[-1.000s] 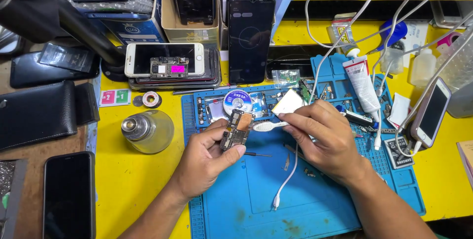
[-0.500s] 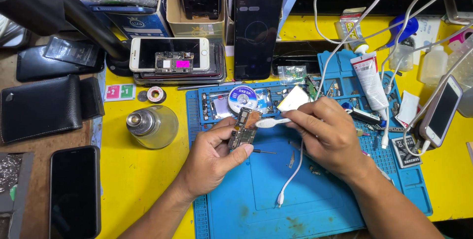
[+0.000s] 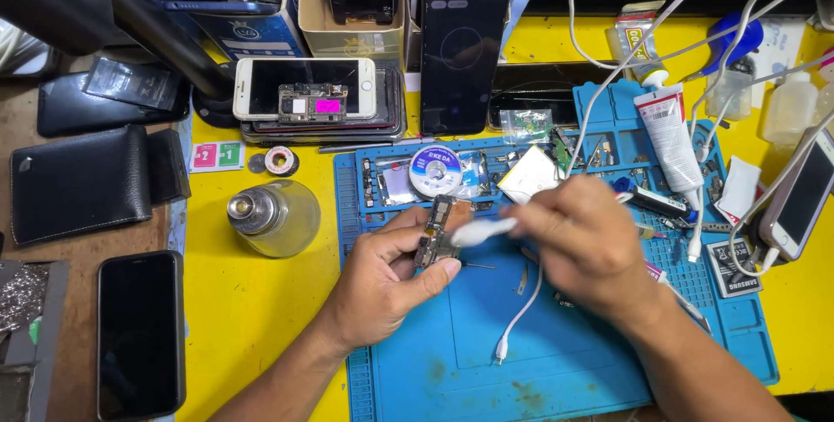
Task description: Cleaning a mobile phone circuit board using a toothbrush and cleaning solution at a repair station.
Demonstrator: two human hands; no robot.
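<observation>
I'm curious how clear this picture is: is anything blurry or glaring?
Head view: the right hand and its white brush are motion-blurred; the left hand and circuit board look sharper; lighting is even, with faint reflections on the upright phone.

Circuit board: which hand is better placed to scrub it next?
Right. The right hand holds the white brush with its head at the circuit board; the left hand is occupied pinching the board above the blue mat.
</observation>
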